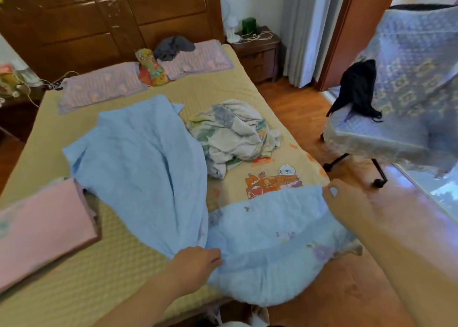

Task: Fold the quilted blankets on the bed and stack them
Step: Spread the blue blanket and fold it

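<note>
On the yellow quilted bed (119, 259), the left hand (195, 264) is pinching the near edge of the light blue quilted blanket (148, 168) while the right hand (347, 202), grip clamped, is holding its floral-printed corner, beside a folded pink blanket (42, 225) and a crumpled white floral blanket (238, 133).

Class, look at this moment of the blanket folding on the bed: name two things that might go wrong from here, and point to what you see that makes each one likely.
1. Part of the blue blanket hangs past the bed's edge over the floor; it may slide off, since the left hand and right hand hold only its edges.
2. The blue blanket lies twisted and bunched, so any fold may come out uneven and stack badly on the pink blanket.
</note>
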